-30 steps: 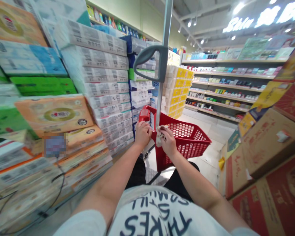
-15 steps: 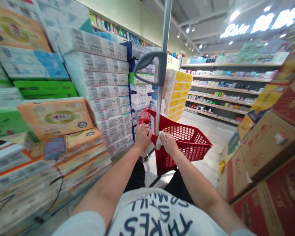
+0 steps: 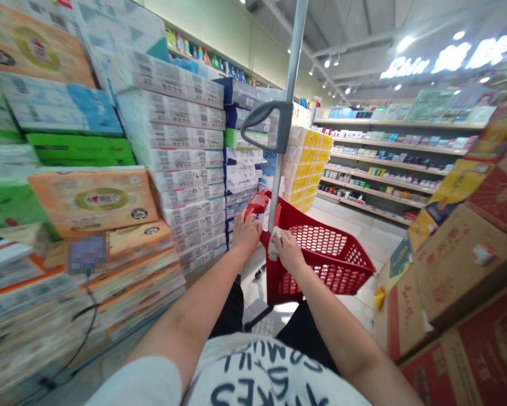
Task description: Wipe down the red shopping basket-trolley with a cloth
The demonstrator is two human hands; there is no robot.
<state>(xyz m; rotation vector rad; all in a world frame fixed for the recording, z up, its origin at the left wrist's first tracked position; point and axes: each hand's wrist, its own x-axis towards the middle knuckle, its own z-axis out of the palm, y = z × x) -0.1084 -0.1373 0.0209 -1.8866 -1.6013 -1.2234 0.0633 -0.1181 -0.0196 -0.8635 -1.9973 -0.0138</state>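
A red plastic shopping basket cart [image 3: 321,248] with perforated sides stands before me, tilted a little. My left hand [image 3: 246,232] is closed around the left part of its red rim, just below a glossy red piece [image 3: 257,204]. Against the near rim, my right hand [image 3: 289,249] pinches a crumpled off-white cloth [image 3: 274,243]. Between my hands rises a metal pole [image 3: 296,56] carrying a grey loop handle [image 3: 268,124]; neither hand touches that handle.
Stacked tissue packs [image 3: 185,129] line the left side, with orange packs [image 3: 96,194] nearer me. Cardboard boxes [image 3: 464,265] are piled on the right. Yellow-and-white packs [image 3: 308,163] stand ahead, before long wall shelves [image 3: 388,160]. Pale floor tiles [image 3: 355,217] run between.
The cart and its pole have swung slightly to the right in view and tilted more. Both hands stay on the rim, with the cloth still in my right hand.
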